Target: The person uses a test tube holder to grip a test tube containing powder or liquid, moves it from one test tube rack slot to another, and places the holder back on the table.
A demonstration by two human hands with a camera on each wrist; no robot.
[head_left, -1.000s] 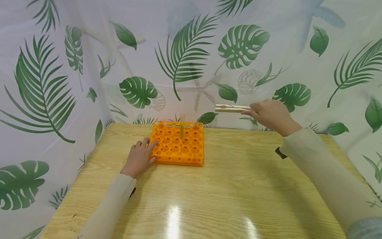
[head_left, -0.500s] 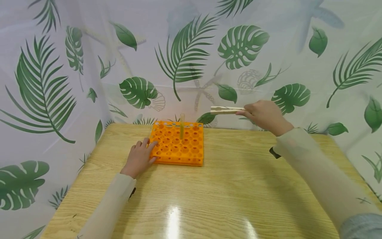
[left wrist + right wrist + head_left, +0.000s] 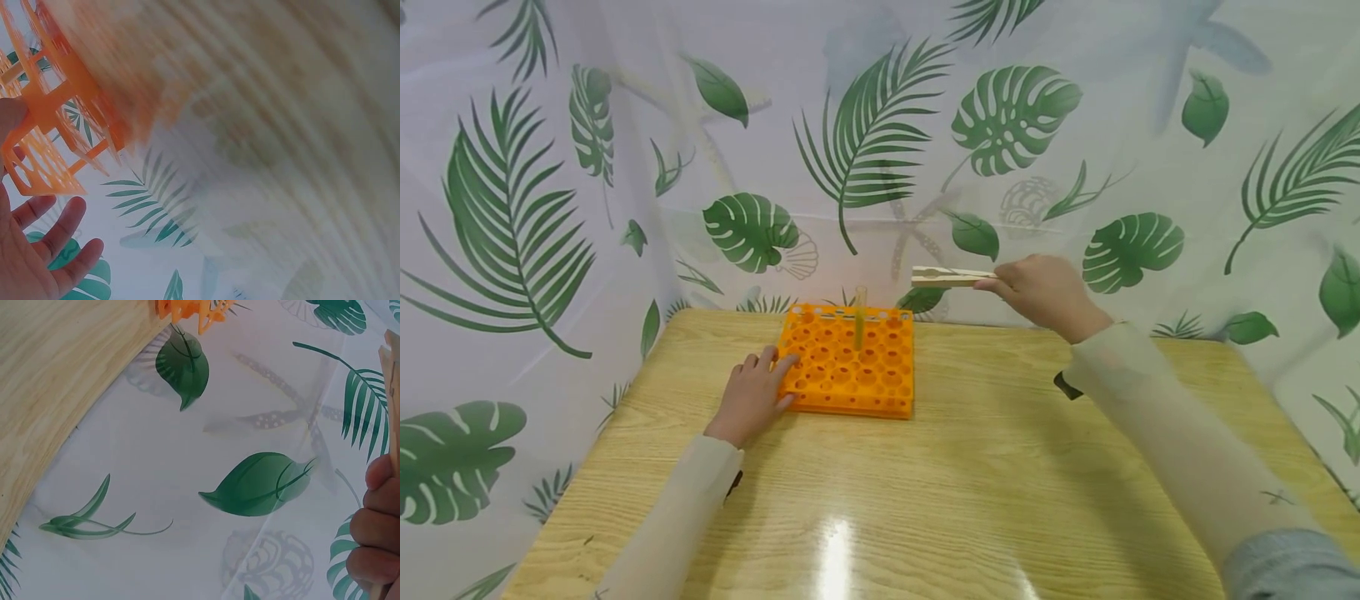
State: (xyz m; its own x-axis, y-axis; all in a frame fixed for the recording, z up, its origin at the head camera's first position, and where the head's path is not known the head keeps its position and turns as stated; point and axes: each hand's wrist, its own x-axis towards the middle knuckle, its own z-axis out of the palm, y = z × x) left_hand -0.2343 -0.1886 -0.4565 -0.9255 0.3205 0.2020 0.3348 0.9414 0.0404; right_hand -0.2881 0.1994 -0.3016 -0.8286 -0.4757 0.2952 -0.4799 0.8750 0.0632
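Observation:
An orange test tube rack (image 3: 850, 408) with rows of round holes stands at the back left of the table. One thin tube of yellowish liquid, a test tube (image 3: 860, 325), is upright in it. At the rack's left side my left hand (image 3: 747, 400) grips its edge, thumb at the front and index finger on top; the left wrist view has the other fingers (image 3: 67, 219) spread off the rack. My right hand (image 3: 1043, 292) holds a wooden test tube clamp (image 3: 947, 277) by its rear, raised right of the tube, tip pointing left. Curled fingers (image 3: 375, 531) show around the clamp in the right wrist view.
Beneath the rack is a wood-grain table (image 3: 970, 467) with its back edge close to the wall. A white leaf-printed sheet (image 3: 917, 125) hangs behind and along the left side.
My right hand has moved left with the test tube clamp, bringing its tip closer to the test tube. The left hand and the rack have stayed in place.

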